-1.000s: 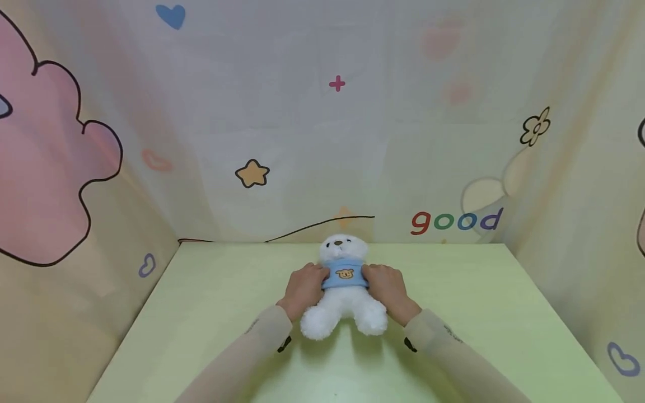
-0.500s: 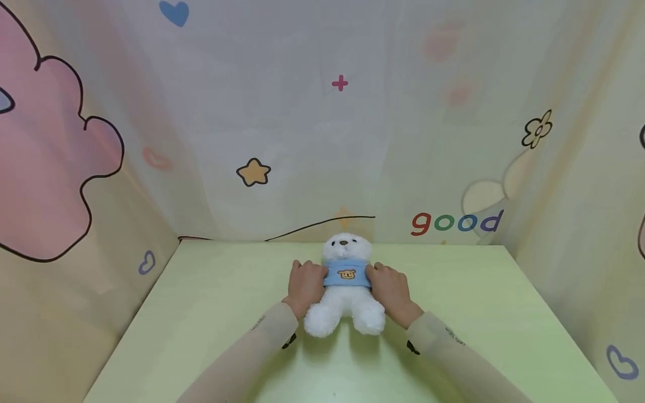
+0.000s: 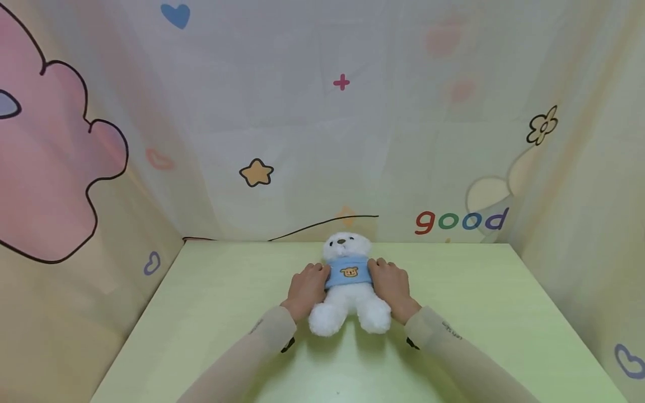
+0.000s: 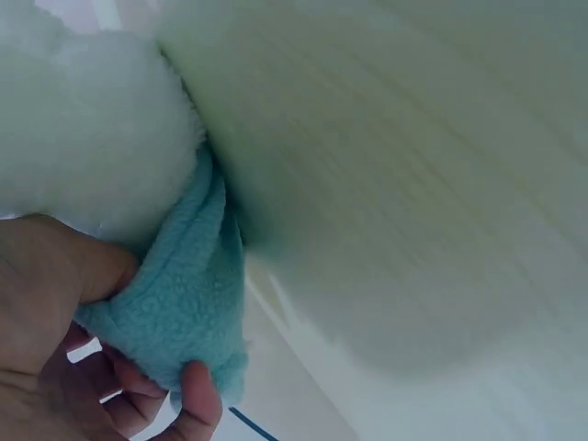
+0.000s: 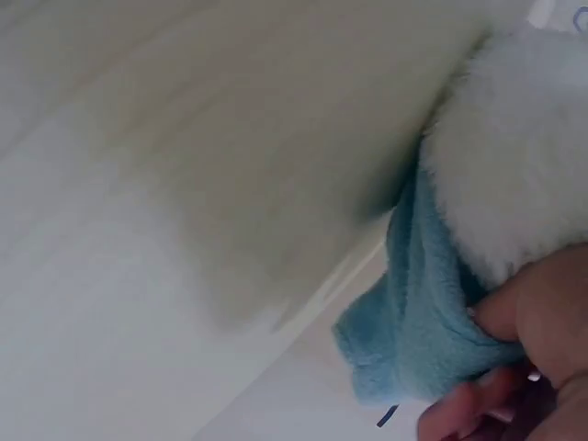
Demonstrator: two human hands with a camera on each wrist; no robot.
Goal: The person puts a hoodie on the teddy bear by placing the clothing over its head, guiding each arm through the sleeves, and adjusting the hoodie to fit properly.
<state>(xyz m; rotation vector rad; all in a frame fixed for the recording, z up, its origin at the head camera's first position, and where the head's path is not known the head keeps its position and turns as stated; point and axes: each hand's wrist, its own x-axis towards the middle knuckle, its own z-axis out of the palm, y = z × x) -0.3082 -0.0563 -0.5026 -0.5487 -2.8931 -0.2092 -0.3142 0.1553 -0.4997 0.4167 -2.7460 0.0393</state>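
A white plush bear [image 3: 346,244] in a light blue shirt [image 3: 336,274] with a small animal face on its front is at the far middle of the table, its legs towards me. My left hand [image 3: 307,288] pinches the shirt at the bear's left-hand side in the head view. On the opposite side my right hand [image 3: 392,282] grips the shirt likewise. In the left wrist view the thumb presses the blue fleece [image 4: 184,294] near the white fur [image 4: 101,129]. The right wrist view has the right thumb at the shirt's hem [image 5: 432,312]. The bear's back is hidden.
The pale green table [image 3: 227,313] reaches to a printed cloth backdrop [image 3: 302,112] just behind the bear's head. Cloth walls [image 3: 50,313] with cartoon prints stand along both sides.
Both hands keep hold of the shirt at its sides. The bear and hands shift slightly to the right in the head view, and the backdrop shifts a little too.
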